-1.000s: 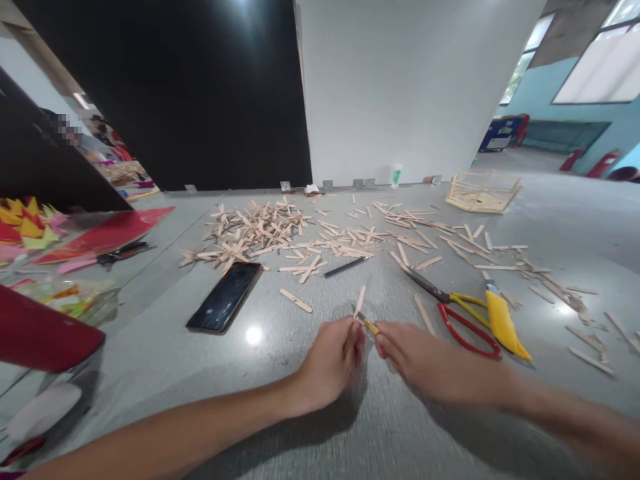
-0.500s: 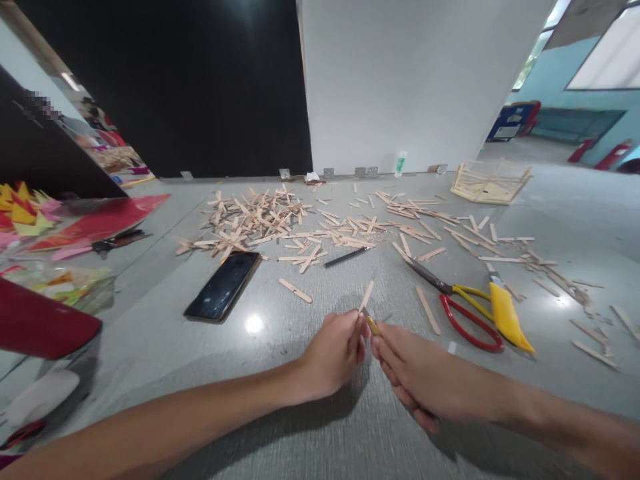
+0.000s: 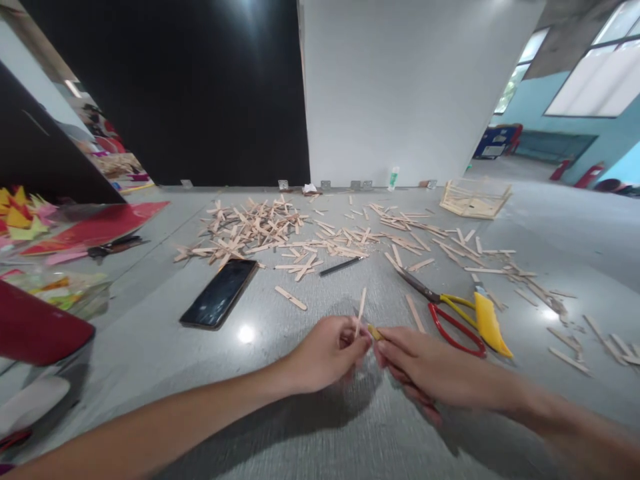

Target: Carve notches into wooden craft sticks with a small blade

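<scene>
Your left hand (image 3: 327, 352) pinches a wooden stick (image 3: 361, 308), which now stands straighter than half a second ago. Your right hand (image 3: 425, 367) stays closed on a small yellow tool (image 3: 373, 331) at the stick's base. Both hover over the grey table (image 3: 150, 347), near the scissors (image 3: 450, 319) and phone (image 3: 220, 301). Loose sticks (image 3: 250, 230) lie scattered before a black panel (image 3: 175, 87) and a white panel (image 3: 400, 87).

text: none legible | labels: none legible | bottle (image 3: 393, 178) print: too small
</scene>
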Tool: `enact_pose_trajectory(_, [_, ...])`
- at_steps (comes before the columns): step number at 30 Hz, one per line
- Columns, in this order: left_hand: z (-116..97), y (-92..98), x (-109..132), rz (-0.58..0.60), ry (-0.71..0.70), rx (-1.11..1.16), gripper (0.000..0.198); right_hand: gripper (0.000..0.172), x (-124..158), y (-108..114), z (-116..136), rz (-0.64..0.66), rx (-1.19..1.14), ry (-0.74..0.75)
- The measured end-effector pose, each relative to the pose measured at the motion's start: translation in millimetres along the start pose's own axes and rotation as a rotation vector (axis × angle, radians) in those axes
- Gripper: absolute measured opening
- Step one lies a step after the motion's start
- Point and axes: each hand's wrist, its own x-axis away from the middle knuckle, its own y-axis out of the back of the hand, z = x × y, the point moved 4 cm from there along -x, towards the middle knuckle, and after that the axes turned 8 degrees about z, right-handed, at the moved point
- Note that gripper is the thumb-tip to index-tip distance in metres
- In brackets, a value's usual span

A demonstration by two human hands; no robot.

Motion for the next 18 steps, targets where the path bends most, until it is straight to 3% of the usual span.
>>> enact_pose_trajectory(1, [-5, -0.9, 1, -0.002, -0.019, 0.041, 0.030, 0.028, 6, 4, 3, -0.014, 0.056, -0.001])
enact_pose_trajectory(5, [-19, -10.6, 7, 0.028, -0.094, 0.217, 0.053, 0.033, 30, 7, 14, -0.077, 0.253, 0.021])
enact_pose_trajectory(10, [-30, -25.8, 19, 0.164, -0.096, 0.315, 0.033, 0.047, 46, 4, 17, -0.063, 0.401, 0.008])
enact_pose_trajectory(18, [-27, -31.6, 25, 0.283, 0.048, 0.312, 0.040, 0.038, 50, 5, 10, -0.016, 0.523, 0.107])
